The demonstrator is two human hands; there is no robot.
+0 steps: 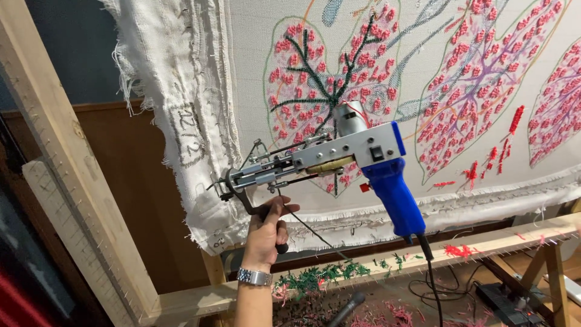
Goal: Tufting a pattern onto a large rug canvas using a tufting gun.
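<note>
My left hand, a metal watch on its wrist, is closed around the black front handle of a tufting gun. The gun has a silver body, a small motor on top and a blue pistol grip that no hand holds. Its needle end points left, in front of the frayed left edge of a white cloth. The cloth is stretched on a wooden frame and carries tufted leaf shapes in pink, purple and dark green. My right hand is out of view.
The wooden frame has spiked tack strips along its left post and lower rail. Green and pink yarn scraps lie on the rail and floor. A black cable hangs from the grip; a power strip lies lower right.
</note>
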